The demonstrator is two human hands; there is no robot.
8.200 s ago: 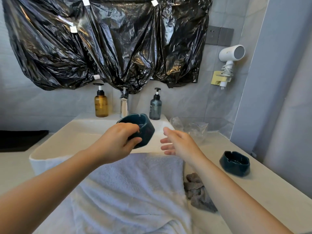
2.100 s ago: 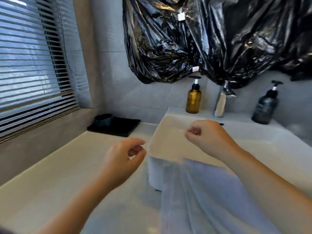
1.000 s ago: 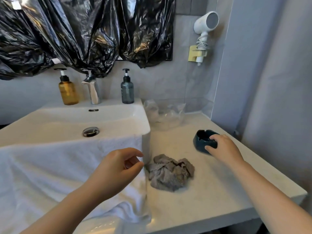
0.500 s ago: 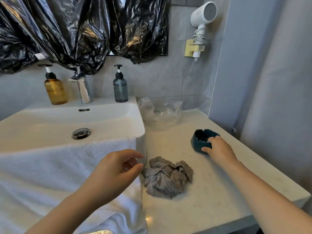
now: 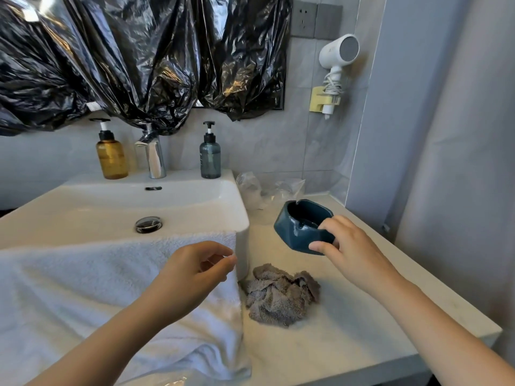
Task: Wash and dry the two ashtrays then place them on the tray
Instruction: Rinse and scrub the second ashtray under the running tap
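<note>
My right hand (image 5: 345, 247) grips a dark teal ashtray (image 5: 299, 227) by its near side and holds it tilted in the air above the counter (image 5: 348, 316), just right of the white sink (image 5: 111, 210). My left hand (image 5: 195, 271) hovers over the white towel (image 5: 83, 288) draped on the sink's front edge, its fingers loosely curled and holding nothing. The other ashtray and the tray are out of view.
A crumpled grey cloth (image 5: 281, 296) lies on the counter by the sink's corner. An amber pump bottle (image 5: 111, 154), the chrome tap (image 5: 153, 157) and a grey pump bottle (image 5: 209, 156) stand behind the basin. Clear plastic (image 5: 264, 188) sits in the back corner. The wall stands close on the right.
My right hand has lifted the teal ashtray off the counter and brought it left, toward the sink. My left hand has stayed over the towel.
</note>
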